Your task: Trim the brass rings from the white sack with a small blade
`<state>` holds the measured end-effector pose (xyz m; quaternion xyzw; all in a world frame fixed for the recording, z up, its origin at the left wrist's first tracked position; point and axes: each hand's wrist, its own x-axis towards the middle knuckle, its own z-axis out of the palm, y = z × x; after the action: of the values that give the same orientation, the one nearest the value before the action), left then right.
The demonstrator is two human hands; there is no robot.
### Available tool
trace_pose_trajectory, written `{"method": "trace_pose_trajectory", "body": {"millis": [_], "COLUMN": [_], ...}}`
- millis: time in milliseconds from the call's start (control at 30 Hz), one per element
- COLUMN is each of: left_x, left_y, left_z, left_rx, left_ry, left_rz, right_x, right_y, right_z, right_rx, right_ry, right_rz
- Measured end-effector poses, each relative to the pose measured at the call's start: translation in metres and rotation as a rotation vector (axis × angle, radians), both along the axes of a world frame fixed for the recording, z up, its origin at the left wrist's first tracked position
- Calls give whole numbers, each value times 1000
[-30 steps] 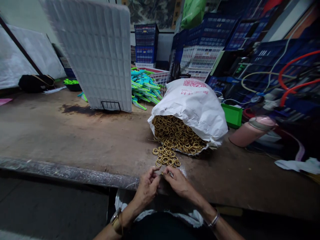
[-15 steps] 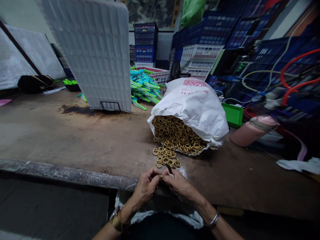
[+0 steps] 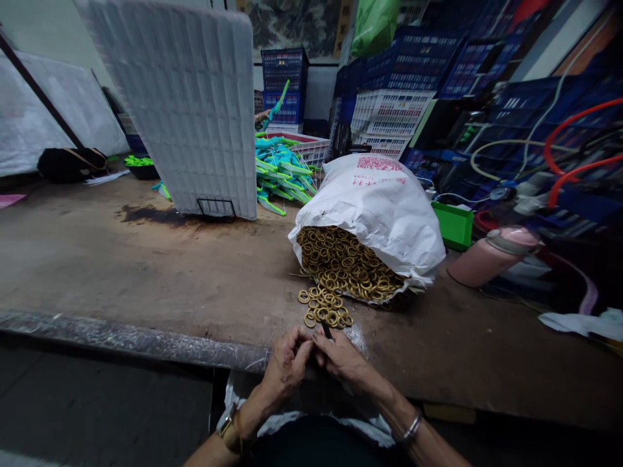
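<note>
In front of me a brown workbench [image 3: 160, 279] stretches wide, its near edge scuffed and pale, above a dark grey floor [image 3: 97, 415]. Past its far edge I see a pale wall [image 3: 48, 29], a landscape picture [image 3: 287, 29] and stacked blue crates [image 3: 285, 68], all dimly lit.

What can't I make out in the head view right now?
Head view: anything between left hand and right hand; their fingers cover it.
Head view: lower end of the dark object, hidden by the right hand.
Head view: depth of gold rings inside the white sack, hidden by its sides.
Head view: whatever the white panel blocks.
</note>
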<state>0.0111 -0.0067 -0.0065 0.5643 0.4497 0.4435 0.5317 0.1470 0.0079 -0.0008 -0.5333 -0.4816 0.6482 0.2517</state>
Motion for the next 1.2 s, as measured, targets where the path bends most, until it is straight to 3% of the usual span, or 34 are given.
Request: {"method": "trace_pose_trajectory", "body": {"millis": [267,500,967,1200], "left_x": [0,-1,0,-3], "left_y": [0,1,0,2], "left_z": [2,1,2,1], "left_rx": [-35,-177,-358,-356], "left_ry": [-39,-50,-104,-110], "left_rz": [-5,-13,13,-30], "right_x": [-4,-3,-7,-6], "right_y": [2,6,7,8], "right_z": [-1,0,3,4], "right_rx": [84,295,292,324], "right_ry": [-1,-164,-148,-193], "right_rz": [-48,-75,-30,-38]}}
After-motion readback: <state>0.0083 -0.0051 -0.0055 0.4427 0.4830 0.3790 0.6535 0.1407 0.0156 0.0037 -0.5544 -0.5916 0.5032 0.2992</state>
